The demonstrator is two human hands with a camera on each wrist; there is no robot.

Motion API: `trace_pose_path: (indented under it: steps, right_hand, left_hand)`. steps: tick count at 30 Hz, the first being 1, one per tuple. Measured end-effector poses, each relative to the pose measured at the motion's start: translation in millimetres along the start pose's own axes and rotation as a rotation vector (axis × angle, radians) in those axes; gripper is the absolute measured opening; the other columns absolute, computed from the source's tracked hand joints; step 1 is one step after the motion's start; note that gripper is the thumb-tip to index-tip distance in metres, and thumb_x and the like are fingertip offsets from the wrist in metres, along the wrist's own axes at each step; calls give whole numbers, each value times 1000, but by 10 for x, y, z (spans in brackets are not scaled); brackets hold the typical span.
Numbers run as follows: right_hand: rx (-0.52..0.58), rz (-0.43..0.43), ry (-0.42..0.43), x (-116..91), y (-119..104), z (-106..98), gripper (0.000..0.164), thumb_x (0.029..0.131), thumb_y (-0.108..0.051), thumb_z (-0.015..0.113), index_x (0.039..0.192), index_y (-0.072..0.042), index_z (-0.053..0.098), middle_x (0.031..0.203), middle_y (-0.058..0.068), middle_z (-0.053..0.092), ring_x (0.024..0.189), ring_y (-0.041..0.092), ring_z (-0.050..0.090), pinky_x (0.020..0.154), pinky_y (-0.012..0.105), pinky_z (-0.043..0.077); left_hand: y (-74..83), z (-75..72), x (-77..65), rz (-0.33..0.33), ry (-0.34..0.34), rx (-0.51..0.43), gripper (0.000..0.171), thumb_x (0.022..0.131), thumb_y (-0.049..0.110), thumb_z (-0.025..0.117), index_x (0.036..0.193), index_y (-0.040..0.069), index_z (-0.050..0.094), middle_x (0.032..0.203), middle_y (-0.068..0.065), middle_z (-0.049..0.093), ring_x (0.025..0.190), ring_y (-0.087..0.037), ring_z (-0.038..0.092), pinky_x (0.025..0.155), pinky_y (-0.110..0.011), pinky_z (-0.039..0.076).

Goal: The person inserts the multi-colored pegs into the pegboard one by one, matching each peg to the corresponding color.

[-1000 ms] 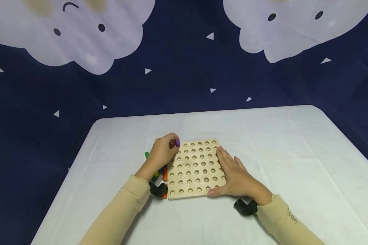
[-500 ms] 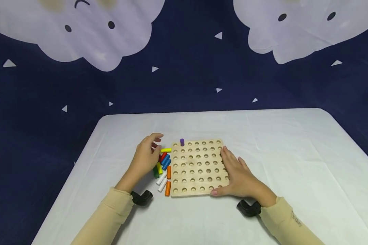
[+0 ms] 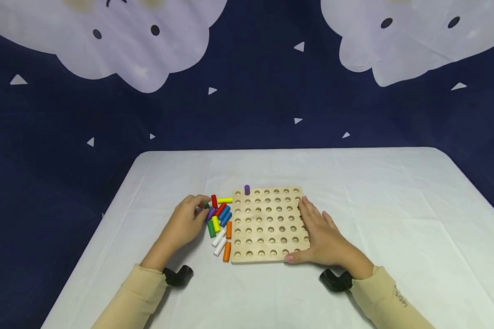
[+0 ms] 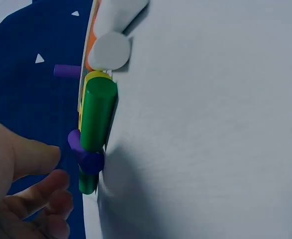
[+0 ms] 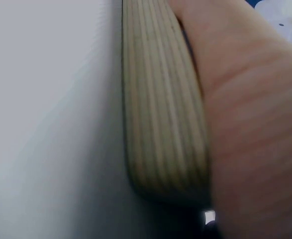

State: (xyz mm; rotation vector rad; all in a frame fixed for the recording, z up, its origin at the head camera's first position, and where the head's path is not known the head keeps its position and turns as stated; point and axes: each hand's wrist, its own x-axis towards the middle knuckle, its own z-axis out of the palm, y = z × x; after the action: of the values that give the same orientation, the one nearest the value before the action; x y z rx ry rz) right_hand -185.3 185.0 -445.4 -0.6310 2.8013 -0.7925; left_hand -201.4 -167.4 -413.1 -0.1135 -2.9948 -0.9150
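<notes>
A square wooden pegboard [image 3: 267,219] with rows of round holes lies on the table. One purple peg [image 3: 247,189] stands upright in its far row, near the left corner. My left hand [image 3: 186,220] is at the left side of a loose pile of pegs, thumb and fingers bent and apart with nothing between them. Nearest its fingertips are a purple peg [image 4: 86,154] and a green peg [image 4: 98,114]. My right hand [image 3: 323,237] rests spread along the board's right edge, thumb at the near edge. In the right wrist view it overlaps the board's layered side [image 5: 160,99].
Against the board's left side lie red, blue, yellow, green, white and orange pegs, among them a yellow peg [image 3: 225,200], a white peg [image 3: 220,246] and an orange peg [image 3: 227,252]. A white cloth [image 3: 378,201] covers the table. Behind it hangs a dark blue backdrop [image 3: 251,114] with clouds.
My left hand has let go of the purple peg, now standing in the board, and moved left and nearer to the loose pegs. The right hand keeps its place on the board.
</notes>
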Motion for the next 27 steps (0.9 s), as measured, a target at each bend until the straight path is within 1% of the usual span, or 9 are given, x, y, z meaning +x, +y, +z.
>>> trace_pose_path:
  steps: [4, 7, 10, 13, 18, 22, 24, 27]
  right_hand:
    - [5, -1, 3, 1, 4, 3, 148, 57, -80, 76, 159, -6, -1, 167, 14, -4, 155, 35, 5, 120, 62, 0]
    - [6, -2, 5, -2, 5, 3, 148, 56, -81, 76, 159, -6, -1, 167, 14, -4, 155, 35, 5, 120, 62, 0]
    - [3, -2, 8, -6, 4, 5, 148, 56, -81, 76, 159, -6, 0, 167, 15, -3, 155, 35, 5, 120, 62, 0]
    - [2, -2, 13, -11, 1, 7, 148, 56, -81, 76, 159, -6, 0, 167, 14, -2, 155, 35, 5, 120, 61, 0]
    - [2, -2, 16, -20, -13, 9, 148, 56, -80, 76, 159, -5, 0, 167, 15, -2, 155, 35, 5, 120, 61, 1]
    - [-3, 1, 19, -23, -24, 7, 148, 56, -81, 75, 159, -6, 0, 167, 15, -2, 155, 35, 6, 120, 61, 1]
    - [-1, 3, 22, -25, -28, 6, 148, 56, -81, 75, 159, -6, 0, 167, 15, -1, 155, 34, 6, 120, 61, 1]
    - [-1, 7, 25, -28, -30, 9, 148, 56, -82, 75, 159, -6, 0, 167, 14, -2, 155, 34, 6, 120, 61, 1]
  left_hand:
    - [9, -8, -58, 13, -77, 69, 32, 97, 10, 61, 129, 12, 61, 98, -7, 62, 83, -19, 54, 76, -35, 50]
    - [12, -9, -86, 26, -135, 108, 38, 96, 8, 62, 134, 12, 58, 97, -7, 62, 81, -18, 54, 74, -34, 50]
    - [19, 2, -94, 33, -162, 133, 44, 97, 8, 61, 140, 13, 55, 99, -8, 62, 82, -18, 54, 74, -33, 50]
    - [33, 12, -85, 39, -160, 151, 44, 97, 8, 62, 140, 13, 56, 101, -9, 61, 82, -18, 54, 76, -34, 51]
    - [30, 21, -73, 63, -135, 182, 40, 93, 6, 66, 132, 12, 61, 105, -12, 63, 87, -19, 58, 84, -40, 56]
    - [19, 30, -90, 93, -117, 199, 39, 91, 4, 68, 129, 13, 62, 107, -12, 64, 93, -21, 61, 87, -43, 56]
    - [12, 39, -95, 114, -105, 219, 40, 90, 4, 69, 128, 14, 61, 107, -11, 64, 93, -21, 62, 88, -43, 56]
    - [10, 47, -95, 138, -93, 251, 43, 88, 4, 70, 129, 14, 60, 105, -11, 64, 88, -20, 60, 85, -43, 57]
